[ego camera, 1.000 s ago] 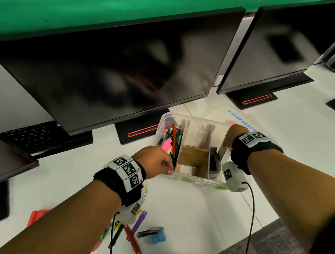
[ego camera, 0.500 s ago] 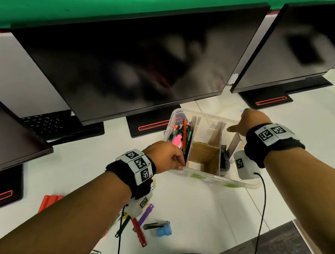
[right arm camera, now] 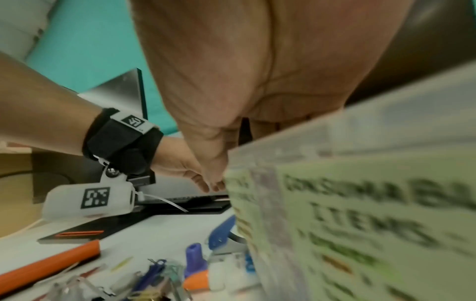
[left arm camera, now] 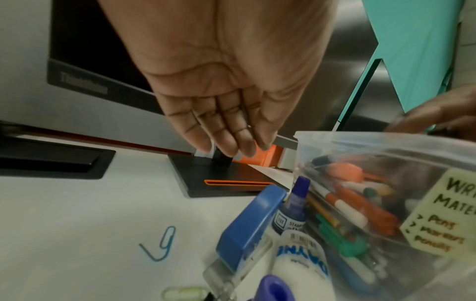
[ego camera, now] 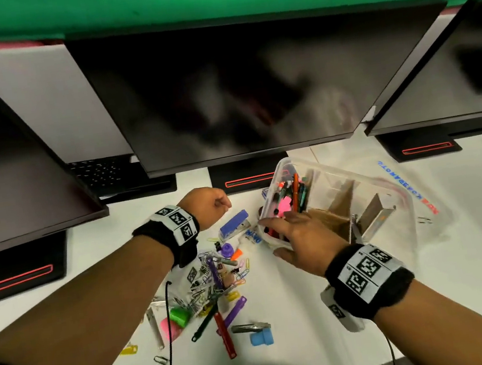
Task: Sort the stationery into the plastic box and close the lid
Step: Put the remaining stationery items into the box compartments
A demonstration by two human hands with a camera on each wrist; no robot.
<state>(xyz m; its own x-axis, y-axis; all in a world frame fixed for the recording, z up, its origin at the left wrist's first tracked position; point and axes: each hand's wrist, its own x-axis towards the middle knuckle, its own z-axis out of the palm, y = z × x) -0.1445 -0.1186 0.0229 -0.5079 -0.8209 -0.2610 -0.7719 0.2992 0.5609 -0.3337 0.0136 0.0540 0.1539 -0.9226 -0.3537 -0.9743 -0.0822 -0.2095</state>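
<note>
The clear plastic box (ego camera: 394,192) sits on the white desk (ego camera: 294,297) in front of the middle monitor (ego camera: 252,89), its left compartment packed with pens and markers (ego camera: 295,195), cardboard dividers (ego camera: 340,200) standing in the rest. The right hand (ego camera: 305,236) lies over the box's near-left corner, fingers spread fairly straight across the rim, palm down. The left hand (ego camera: 206,206) hangs just above the desk left of the box, fingers loosely curled downward and holding nothing that I can see. A blue stapler (ego camera: 234,221) and a white glue bottle (left arm camera: 301,262) lie right beside the box wall. Nearer the person, paper clips (ego camera: 213,281), a red pen (ego camera: 224,334), a purple pen (ego camera: 235,310) and a green tape roll (ego camera: 179,316) lie scattered.
</note>
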